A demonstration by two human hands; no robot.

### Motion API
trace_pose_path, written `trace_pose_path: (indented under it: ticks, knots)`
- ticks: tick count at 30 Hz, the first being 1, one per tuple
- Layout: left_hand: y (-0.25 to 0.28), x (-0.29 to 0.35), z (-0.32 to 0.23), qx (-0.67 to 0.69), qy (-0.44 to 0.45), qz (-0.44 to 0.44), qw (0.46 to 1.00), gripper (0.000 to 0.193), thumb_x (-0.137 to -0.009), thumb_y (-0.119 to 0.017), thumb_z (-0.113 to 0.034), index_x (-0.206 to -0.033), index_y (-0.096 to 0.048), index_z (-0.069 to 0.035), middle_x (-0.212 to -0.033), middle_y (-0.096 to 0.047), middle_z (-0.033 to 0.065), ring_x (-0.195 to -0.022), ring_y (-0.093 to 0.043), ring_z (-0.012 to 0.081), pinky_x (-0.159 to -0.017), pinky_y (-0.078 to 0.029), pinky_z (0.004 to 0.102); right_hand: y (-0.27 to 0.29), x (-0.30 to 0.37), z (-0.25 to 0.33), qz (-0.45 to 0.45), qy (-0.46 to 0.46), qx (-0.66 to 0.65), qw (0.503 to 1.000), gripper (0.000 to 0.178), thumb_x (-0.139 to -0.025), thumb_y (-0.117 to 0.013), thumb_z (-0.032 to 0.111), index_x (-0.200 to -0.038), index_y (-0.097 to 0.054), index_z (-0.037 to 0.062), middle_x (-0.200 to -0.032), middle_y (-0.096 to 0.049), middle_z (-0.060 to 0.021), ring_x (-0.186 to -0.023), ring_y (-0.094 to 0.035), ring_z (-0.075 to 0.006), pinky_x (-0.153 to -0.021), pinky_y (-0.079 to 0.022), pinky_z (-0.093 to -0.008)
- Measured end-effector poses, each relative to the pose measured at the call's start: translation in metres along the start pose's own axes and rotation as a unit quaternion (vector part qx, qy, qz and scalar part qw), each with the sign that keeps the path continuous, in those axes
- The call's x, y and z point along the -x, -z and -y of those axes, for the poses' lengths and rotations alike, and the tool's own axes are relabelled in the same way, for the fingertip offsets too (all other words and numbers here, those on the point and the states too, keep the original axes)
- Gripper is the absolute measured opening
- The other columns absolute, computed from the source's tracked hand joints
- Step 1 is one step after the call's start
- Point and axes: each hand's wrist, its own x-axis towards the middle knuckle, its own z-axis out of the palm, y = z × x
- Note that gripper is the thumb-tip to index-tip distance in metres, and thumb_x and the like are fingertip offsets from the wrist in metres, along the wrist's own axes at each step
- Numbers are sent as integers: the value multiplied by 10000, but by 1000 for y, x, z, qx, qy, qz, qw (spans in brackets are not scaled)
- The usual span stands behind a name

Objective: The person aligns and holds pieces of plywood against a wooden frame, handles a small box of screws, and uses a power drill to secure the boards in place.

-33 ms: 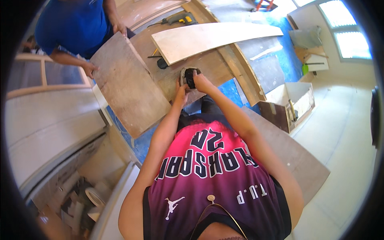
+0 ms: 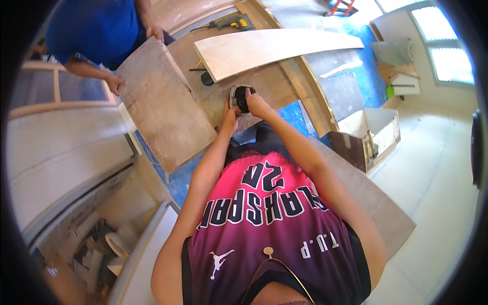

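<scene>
Both my hands are together over the wooden work surface [image 2: 223, 104], around a small dark object with a pale rim [image 2: 241, 99], whose kind I cannot make out. My left hand [image 2: 232, 116] grips it from the near left side, with its fingers partly hidden. My right hand [image 2: 255, 103] is closed on its right side, thumb on the black top. To the left, a person in a blue shirt [image 2: 94, 35] holds a large plywood panel [image 2: 165, 109] by its far edges. A long, pale curved board [image 2: 274, 48] lies just beyond my hands.
A yellow and grey power drill [image 2: 234, 22] lies at the back. Beside my hands sits a black round item [image 2: 207, 79]. An open wooden box [image 2: 368, 134] with a hammer-like tool on its side stands at right. Blue sheeting [image 2: 184, 175] covers some floor; another panel [image 2: 373, 201] is by my right side.
</scene>
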Motion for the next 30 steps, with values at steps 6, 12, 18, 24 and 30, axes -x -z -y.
trace_pose_path:
  ticks: [6, 12, 18, 24, 30]
  knots:
    - [5, 10, -4, -402, -108, -189, 889, 716, -940, -583, -185, -1628, -408, -90, -1466, -555, 228, -1355, -533, 398, -1185, -389, 430, 25, -5, -9, 136, 107, -193, 966, 622, -892, -656, -11, -1489, -483, -4, -952, -732, -202, -858, -736, -371, -772, -592, -477]
    - [-81, 69, -175, 34, -180, -107, 977, 743, -1101, -392, -594, -1647, -320, -94, -1578, -526, 150, -1424, -531, 354, -1212, -382, 481, 62, 4, -85, 124, -126, -681, 711, 307, -976, -549, 31, -1271, -627, -2, -933, -625, -54, -781, -590, -153, -720, -509, -314]
    - [-115, 73, -251, -144, -241, -110, 953, 719, -1003, -672, -126, -1624, -314, -80, -1441, -592, 195, -1296, -621, 305, -1060, -552, 417, 140, -11, -99, 50, -145, -858, 490, 313, -1058, -620, 310, -1203, -596, 33, -927, -605, -59, -751, -492, -112, -637, -399, -266]
    - [-142, 122, -202, -154, -174, -146, 962, 866, -923, -696, 56, -1633, -257, -173, -1351, -653, 170, -1215, -672, 278, -1007, -598, 431, 159, 21, -90, -22, -265, -787, 556, 321, -986, -780, 296, -1085, -571, 73, -804, -484, 8, -599, -391, -82, -480, -283, -243]
    - [-155, 189, -153, -235, -161, -13, 958, 684, -946, -753, -18, -1492, -355, -122, -1257, -650, 127, -1171, -658, 223, -940, -597, 402, 173, 114, -98, -131, -321, -709, 614, 148, -1027, -712, 217, -1024, -648, 84, -807, -553, 23, -519, -349, -19, -418, -213, -203]
